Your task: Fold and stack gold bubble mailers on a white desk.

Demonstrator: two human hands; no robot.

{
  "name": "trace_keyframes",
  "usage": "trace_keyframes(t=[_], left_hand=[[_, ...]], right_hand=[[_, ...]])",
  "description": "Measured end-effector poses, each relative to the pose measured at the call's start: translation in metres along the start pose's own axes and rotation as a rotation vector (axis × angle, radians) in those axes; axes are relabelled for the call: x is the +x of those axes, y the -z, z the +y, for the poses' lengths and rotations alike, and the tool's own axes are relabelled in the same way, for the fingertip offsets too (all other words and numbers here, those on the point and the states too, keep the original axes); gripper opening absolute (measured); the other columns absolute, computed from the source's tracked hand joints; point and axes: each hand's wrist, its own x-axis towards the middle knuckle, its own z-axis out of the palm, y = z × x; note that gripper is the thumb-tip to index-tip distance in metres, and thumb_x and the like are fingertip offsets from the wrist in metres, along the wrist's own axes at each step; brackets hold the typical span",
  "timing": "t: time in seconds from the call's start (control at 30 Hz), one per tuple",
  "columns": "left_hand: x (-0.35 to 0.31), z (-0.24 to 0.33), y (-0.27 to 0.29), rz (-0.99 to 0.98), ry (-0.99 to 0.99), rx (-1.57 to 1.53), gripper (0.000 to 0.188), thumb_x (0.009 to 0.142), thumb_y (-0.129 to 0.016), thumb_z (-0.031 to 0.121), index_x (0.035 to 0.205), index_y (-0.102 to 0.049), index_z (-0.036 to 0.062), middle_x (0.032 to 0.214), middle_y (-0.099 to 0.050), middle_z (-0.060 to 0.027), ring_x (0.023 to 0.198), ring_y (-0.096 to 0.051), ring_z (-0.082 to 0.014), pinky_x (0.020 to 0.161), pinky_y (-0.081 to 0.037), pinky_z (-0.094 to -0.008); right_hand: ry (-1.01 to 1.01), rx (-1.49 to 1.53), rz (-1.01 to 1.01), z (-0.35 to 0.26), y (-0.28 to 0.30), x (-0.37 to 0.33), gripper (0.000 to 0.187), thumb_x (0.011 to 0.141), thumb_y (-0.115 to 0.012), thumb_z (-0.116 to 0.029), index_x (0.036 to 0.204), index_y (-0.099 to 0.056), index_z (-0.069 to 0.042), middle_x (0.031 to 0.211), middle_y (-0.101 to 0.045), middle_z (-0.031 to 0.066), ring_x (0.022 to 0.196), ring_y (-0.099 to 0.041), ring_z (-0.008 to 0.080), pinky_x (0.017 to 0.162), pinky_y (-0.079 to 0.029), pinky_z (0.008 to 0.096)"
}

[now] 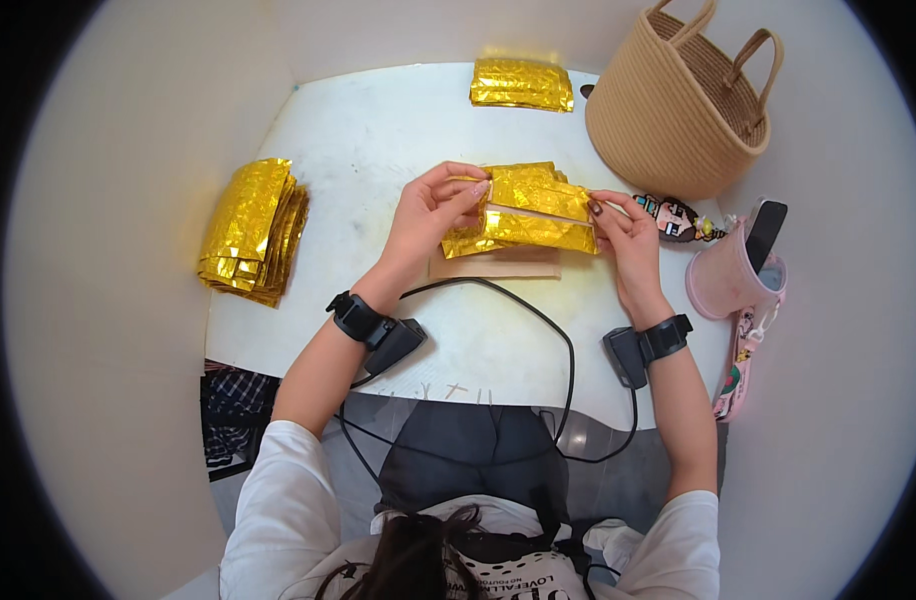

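Note:
My left hand [425,218] pinches the left end of a gold foil sheet [538,195], thumb and fingers closed on it. At the right end, my right hand [630,240] grips the same sheet between thumb and fingers. A pale strip crosses the gold between my hands; whether it is a fold or a gap I cannot tell. More gold foil sheets [464,243] lie beneath, slightly fanned out. Under them, a flat tan piece like cardboard [508,268] shows along the near side.
A thick stack of gold foil sheets [246,228] lies at the left, a smaller stack [521,86] at the back. On the right stand a woven basket [643,110] and a pink cup [718,278] holding a black device [766,236]. A figure charm [668,218] lies near my right hand. Black cables [568,350] cross the table.

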Motion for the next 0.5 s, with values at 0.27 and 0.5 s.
trace_keyframes(t=[0.27, 0.5], left_hand=[[0.0, -0.002, -0.003, 0.045, -0.007, 0.049, 0.034, 0.088, -0.065, 0.011, 0.121, -0.057, 0.0081, 0.095, -0.068, -0.0033, 0.086, -0.062, -0.0061, 0.071, -0.051, -0.0192], [0.002, -0.004, 0.001, -0.023, -0.002, 0.05, 0.031, 0.089, -0.063, 0.013, 0.12, -0.059, 0.0064, 0.091, -0.067, -0.0024, 0.081, -0.061, -0.0059, 0.069, -0.051, -0.0191]], right_hand=[[-0.053, 0.083, -0.064, -0.014, -0.003, -0.006, 0.027, 0.092, -0.054, -0.006, 0.118, -0.06, -0.006, 0.096, -0.069, 0.0019, 0.078, -0.059, 0.0017, 0.067, -0.046, 0.0155], [-0.124, 0.131, -0.107, -0.005, 0.008, -0.001, 0.023, 0.091, -0.051, -0.006, 0.11, -0.064, -0.007, 0.09, -0.067, -0.0009, 0.079, -0.059, 0.0012, 0.069, -0.046, 0.0145]])
